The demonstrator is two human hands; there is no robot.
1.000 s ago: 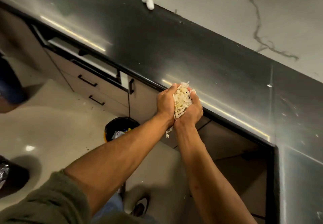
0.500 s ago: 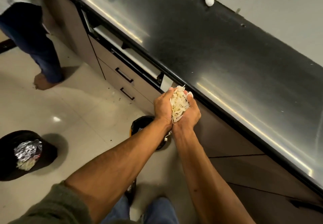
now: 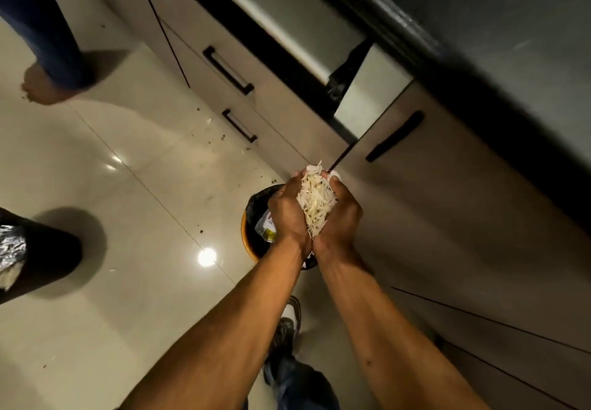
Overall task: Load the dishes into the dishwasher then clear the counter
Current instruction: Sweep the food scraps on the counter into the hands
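pale glossy floor [image 3: 112,281] is filling the left half of the view, and the dark counter [image 3: 518,26] is running across the top right, only a bare, blurred strip of it showing. under its edge beige cabinets [image 3: 284,109] are lining the wall, with one drawer [image 3: 287,10] standing pulled out at the top; whether that is the dishwasher i cannot tell, and no dishes are showing anywhere. another person's leg [image 3: 51,32] is standing at the top left. a foil bin [image 3: 51,256], dark with crumpled foil in it, is sitting at the left edge, well apart from the hands. the bin [image 3: 254,205], black-lined with an orange rim, is standing on the floor just beside the cabinets, a wrapper lying in it. the left hand [image 3: 286,214] and right hand [image 3: 343,218] are pressing together over this bin, heels touching, fingers curling up into one cup and holding a heap of pale shredded scraps [image 3: 315,205] between them. crumbs [image 3: 220,137] are lying scattered on the floor near the cabinets.

judging from this, the work is sitting in its second part, clearing the counter: the scraps are hovering above the bin, not yet dropped. how the loading of dishes is going cannot be judged from here. what seems left is opening the hands over the bin and, likely, checking the counter for more.
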